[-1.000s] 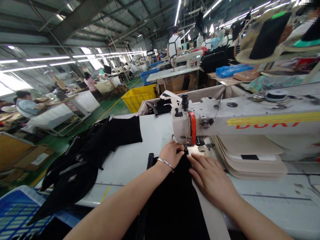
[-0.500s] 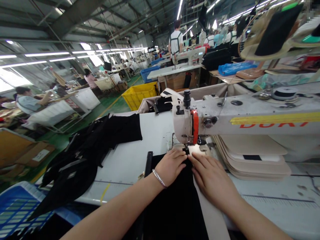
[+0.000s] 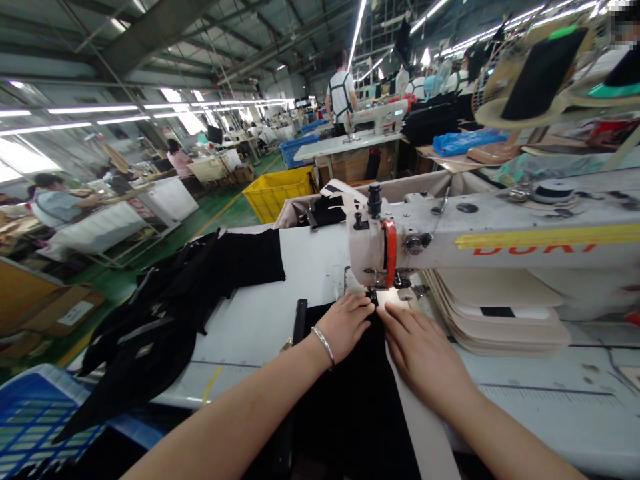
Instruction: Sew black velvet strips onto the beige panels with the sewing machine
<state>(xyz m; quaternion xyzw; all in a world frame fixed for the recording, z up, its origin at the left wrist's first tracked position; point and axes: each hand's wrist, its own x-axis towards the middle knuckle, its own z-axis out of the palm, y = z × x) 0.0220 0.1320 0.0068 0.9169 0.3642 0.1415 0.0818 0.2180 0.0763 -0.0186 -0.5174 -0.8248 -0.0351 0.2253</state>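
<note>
Both hands flat on black fabric at the sewing machine needle.

Left hand [image 3: 346,325] and right hand [image 3: 423,350] lie palm-down, fingers spread, gripping nothing, pressed on the black fabric [image 3: 357,400]. The fabric lies on the desk [image 3: 260,320], its long axis running from the person's body straight ahead to the needle [image 3: 373,293] under the sewing machine [image 3: 450,240] head. Left fingertips sit just beside the needle and nearer to it; the right hand lies slightly behind, on the fabric's right edge.
</note>
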